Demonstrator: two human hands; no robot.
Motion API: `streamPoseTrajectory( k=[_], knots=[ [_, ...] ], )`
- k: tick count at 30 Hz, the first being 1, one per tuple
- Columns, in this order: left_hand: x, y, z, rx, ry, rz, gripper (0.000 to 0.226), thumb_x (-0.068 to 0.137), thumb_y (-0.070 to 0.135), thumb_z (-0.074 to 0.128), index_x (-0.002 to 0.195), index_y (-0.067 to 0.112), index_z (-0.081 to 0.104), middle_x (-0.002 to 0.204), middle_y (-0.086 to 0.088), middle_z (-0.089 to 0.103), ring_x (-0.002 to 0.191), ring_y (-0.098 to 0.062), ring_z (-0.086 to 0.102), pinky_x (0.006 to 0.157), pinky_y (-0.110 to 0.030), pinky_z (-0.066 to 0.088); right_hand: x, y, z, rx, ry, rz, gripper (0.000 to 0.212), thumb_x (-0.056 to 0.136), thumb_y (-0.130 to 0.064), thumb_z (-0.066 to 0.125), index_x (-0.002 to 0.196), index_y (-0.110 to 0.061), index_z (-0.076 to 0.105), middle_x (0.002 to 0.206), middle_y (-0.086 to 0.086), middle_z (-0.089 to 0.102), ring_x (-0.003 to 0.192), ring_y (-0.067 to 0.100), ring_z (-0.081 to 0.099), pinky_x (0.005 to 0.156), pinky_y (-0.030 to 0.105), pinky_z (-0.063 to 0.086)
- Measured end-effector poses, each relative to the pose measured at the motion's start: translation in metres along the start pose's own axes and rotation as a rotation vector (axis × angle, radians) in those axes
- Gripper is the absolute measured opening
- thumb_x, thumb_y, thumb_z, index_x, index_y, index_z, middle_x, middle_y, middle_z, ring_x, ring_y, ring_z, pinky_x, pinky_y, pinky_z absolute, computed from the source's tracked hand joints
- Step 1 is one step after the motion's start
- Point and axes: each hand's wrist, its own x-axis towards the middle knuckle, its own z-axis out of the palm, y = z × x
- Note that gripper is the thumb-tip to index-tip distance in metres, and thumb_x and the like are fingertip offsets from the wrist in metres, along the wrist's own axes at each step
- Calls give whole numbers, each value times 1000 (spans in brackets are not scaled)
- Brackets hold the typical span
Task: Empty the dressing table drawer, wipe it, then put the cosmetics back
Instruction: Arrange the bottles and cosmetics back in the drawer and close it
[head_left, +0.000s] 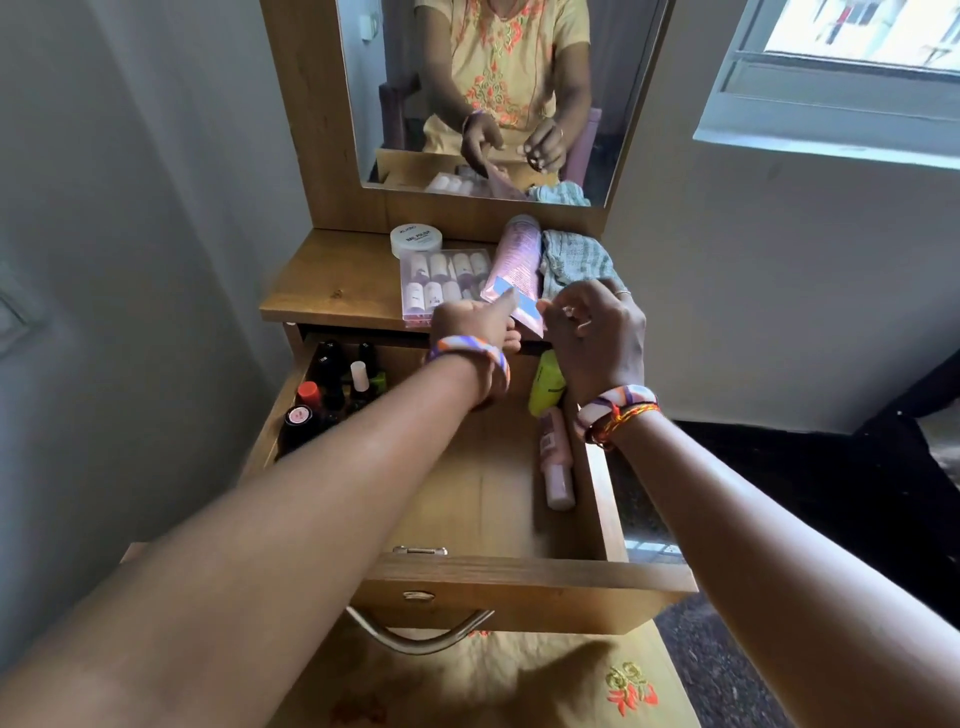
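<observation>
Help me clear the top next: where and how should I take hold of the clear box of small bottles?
Probably grip the clear box across its two long side edges, from above. It lies flat on the tabletop. Approach from its free left side: the pink tube leans over its right edge, and the left hand covers the near end.

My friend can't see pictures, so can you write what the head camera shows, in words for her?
A person's left hand grips a pink tube on the dressing table top, the right hand close beside it. Below, the open drawer holds nail polish bottles, a green tube and a pink bottle.
</observation>
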Motion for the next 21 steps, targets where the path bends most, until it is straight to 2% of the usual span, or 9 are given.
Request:
streamPoseTrajectory(
  k=[3,5,7,11,12,14,16,18,21],
  knots=[
    [10,12,1,-63,-39,-152,30,91,20,59,72,-2,51,64,-10,52,49,-16,53,32,-15,44,6,1,3,19,43,32,14,75,-17,70,73,-4,67,82,13,64,70,26,62,61,24,49],
    [15,13,2,-55,-50,-177,25,89,21,61,92,-4,57,77,-11,59,38,-13,59,35,-16,47,8,5,0,2,60,57,13,75,-16,71,72,-3,67,81,13,65,68,23,59,58,8,40],
    [17,13,5,-78,-40,-158,26,87,17,64,105,0,57,98,-14,65,32,-9,59,39,-17,50,9,11,-5,-8,77,75,12,76,-14,70,72,-3,67,81,14,65,66,19,56,55,6,35],
    [13,24,14,-125,-139,-156,37,96,11,49,130,-3,43,128,-19,55,99,-20,69,70,-19,54,11,16,-15,-10,97,108,12,77,-14,70,72,-3,68,81,14,66,64,14,52,57,3,35],
    [11,27,15,-100,-135,-126,33,96,9,47,128,-2,44,116,-21,60,88,-16,72,67,-19,54,12,16,-16,-14,94,115,12,77,-14,71,72,-3,68,81,14,66,64,14,52,56,4,35],
    [11,33,12,-31,-54,-29,12,92,4,51,104,3,52,64,-13,66,36,-5,61,44,-19,51,15,15,-18,-17,81,134,13,77,-15,71,74,-3,68,82,14,66,65,14,52,56,1,34],
    [11,40,3,16,25,48,8,87,3,56,79,3,54,30,1,53,24,-5,51,43,-22,50,17,11,-18,-8,64,144,13,78,-15,70,77,-3,69,83,13,67,68,14,53,59,1,36],
    [6,47,-10,-10,46,123,24,84,-1,60,63,8,53,30,1,53,25,-7,51,45,-24,52,21,3,-16,13,53,181,14,80,-18,69,81,-4,69,86,12,69,73,17,57,67,12,42],
    [-10,57,-34,-16,-49,192,24,86,-1,60,66,9,52,55,-8,58,28,-4,53,37,-19,51,27,-2,-10,103,27,327,20,82,-26,65,94,-10,67,89,6,69,79,18,62,77,23,48]
  ],
)
